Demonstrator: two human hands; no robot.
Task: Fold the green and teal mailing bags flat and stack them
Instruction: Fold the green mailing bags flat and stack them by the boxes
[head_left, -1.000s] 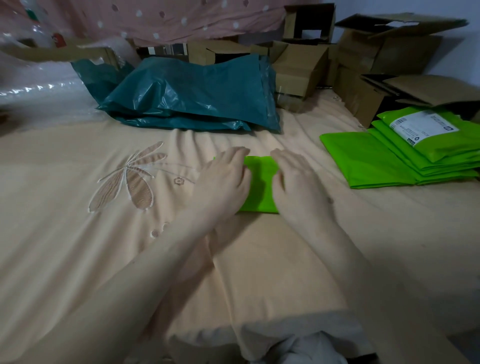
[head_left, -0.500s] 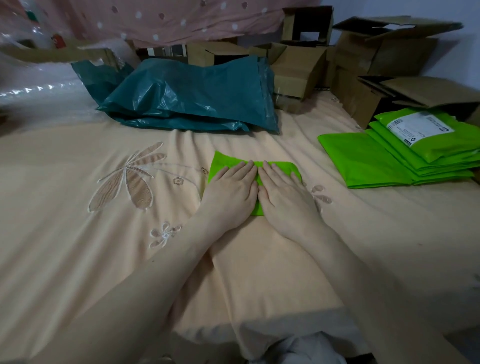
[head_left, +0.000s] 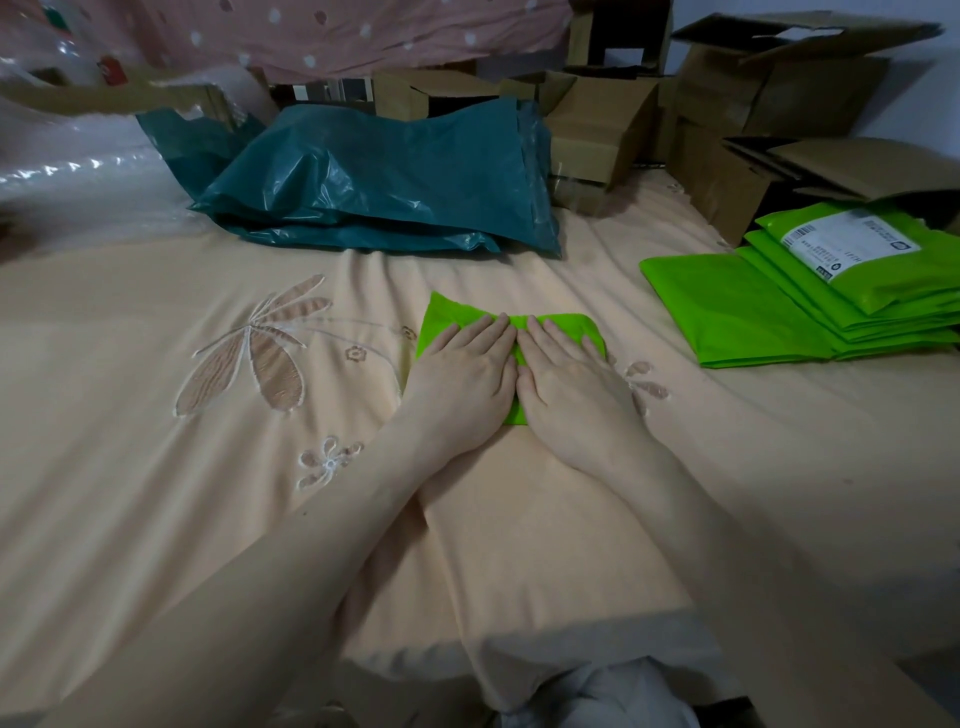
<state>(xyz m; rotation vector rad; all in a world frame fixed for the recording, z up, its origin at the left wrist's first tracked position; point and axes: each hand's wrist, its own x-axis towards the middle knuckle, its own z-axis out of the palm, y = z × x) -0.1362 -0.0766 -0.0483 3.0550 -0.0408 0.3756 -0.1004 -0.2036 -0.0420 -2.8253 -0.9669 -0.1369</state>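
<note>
A small folded bright green mailing bag (head_left: 558, 325) lies on the peach bedsheet in the middle. My left hand (head_left: 465, 379) and my right hand (head_left: 569, 384) lie flat on it, side by side, palms down, fingers straight and touching at the thumbs. They hide most of the bag; its far edge and corners stick out. A stack of folded green bags (head_left: 810, 301) sits at the right, the top one bearing a white shipping label. A heap of teal mailing bags (head_left: 384, 182) lies at the back centre.
The peach bedsheet (head_left: 156, 467) with embroidered flowers covers the bed. Several open cardboard boxes (head_left: 737, 119) crowd the back and right. Clear plastic wrap (head_left: 67, 171) lies at the back left. A pink dotted cloth (head_left: 291, 31) hangs behind.
My hands moved from the bag's two ends to its middle and now press side by side. The bag spread wider under them.
</note>
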